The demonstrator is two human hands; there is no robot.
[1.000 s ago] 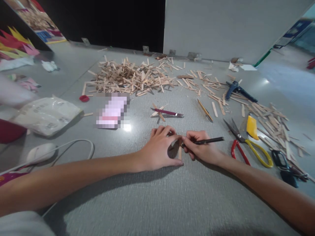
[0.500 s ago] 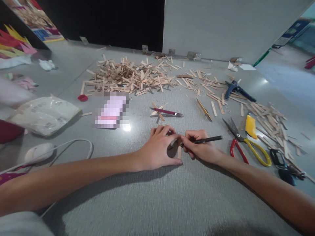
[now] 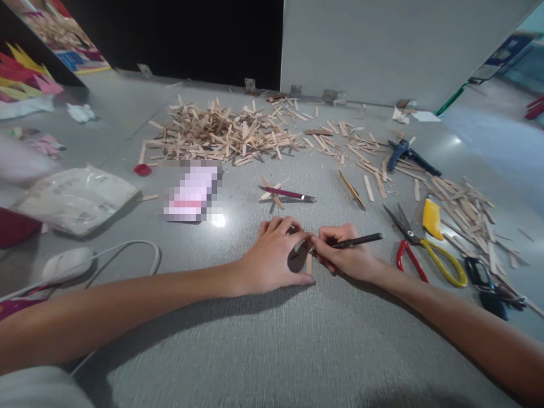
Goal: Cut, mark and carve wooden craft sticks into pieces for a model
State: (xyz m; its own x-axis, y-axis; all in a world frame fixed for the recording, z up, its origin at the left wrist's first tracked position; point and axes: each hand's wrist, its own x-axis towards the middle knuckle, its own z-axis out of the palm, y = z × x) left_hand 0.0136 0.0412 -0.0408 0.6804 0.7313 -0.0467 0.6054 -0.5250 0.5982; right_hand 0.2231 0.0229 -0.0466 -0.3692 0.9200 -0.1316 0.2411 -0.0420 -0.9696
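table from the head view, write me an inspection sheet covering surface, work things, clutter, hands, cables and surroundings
surface: grey table, glare spots; damage, nothing seen
job's things: wooden stick and black pen-like tool; tip unclear
clutter: stick pile, maroon-handled craft knife over crossed sticks, scissors with blades apart, plastic bag
grippers: bare hands; left hand steadies the stick between thumb and finger, right hand grips the tool
cables: white cable loops behind the left forearm
surroundings: black panel and grey panel behind
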